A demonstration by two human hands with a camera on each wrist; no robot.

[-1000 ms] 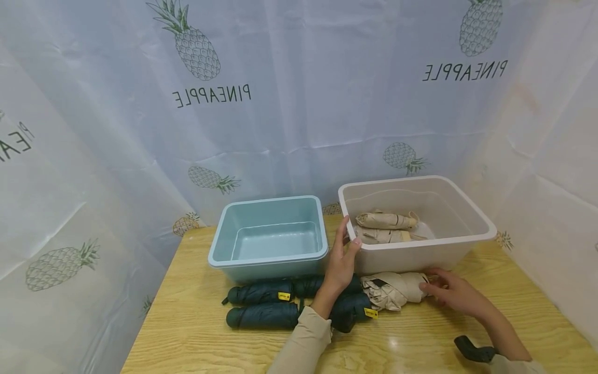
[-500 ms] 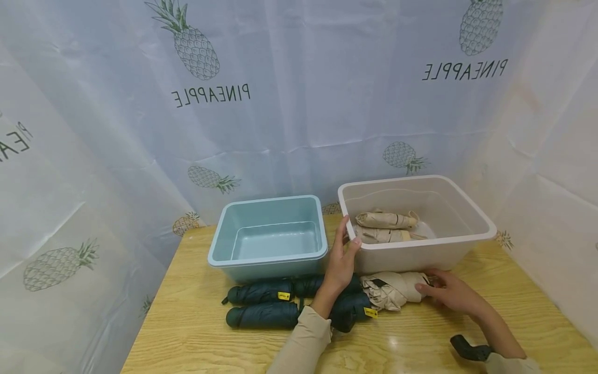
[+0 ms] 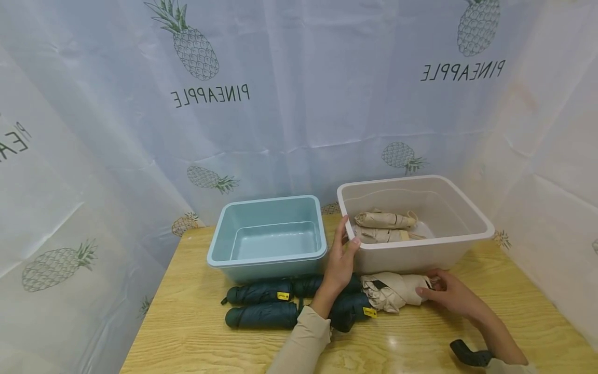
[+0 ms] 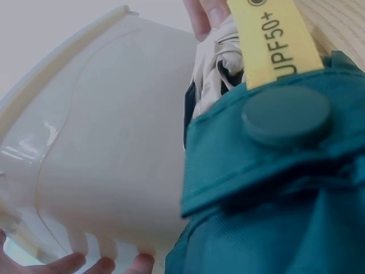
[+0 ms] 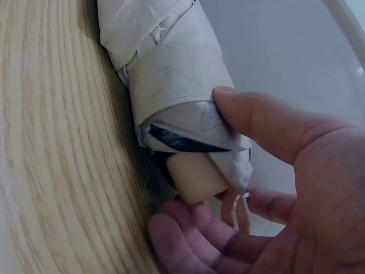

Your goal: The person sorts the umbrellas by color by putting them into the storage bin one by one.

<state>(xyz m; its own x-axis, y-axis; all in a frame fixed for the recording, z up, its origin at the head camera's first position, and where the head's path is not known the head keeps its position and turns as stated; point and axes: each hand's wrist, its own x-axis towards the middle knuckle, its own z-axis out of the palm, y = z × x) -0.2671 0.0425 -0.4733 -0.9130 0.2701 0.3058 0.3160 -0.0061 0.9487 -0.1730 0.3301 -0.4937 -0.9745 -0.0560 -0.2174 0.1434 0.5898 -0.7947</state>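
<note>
My left hand holds the near left corner of the off-white plastic bin, thumb at the rim; in the left wrist view its fingertips press the outer wall. In front of that bin lies a folded beige umbrella on the table. My right hand grips its handle end: the right wrist view has the thumb on the cloth and the other fingers curled under the pale handle. Two more beige umbrellas lie inside the bin.
Several dark green folded umbrellas with yellow tags lie left of the beige one, partly behind the left forearm. An open light-blue bin stands left of the off-white bin. Pineapple-print curtains hang behind the wooden table.
My right forearm has shifted slightly left, and the right thumb has slid a little along the beige umbrella. The left hand keeps its place on the bin.
</note>
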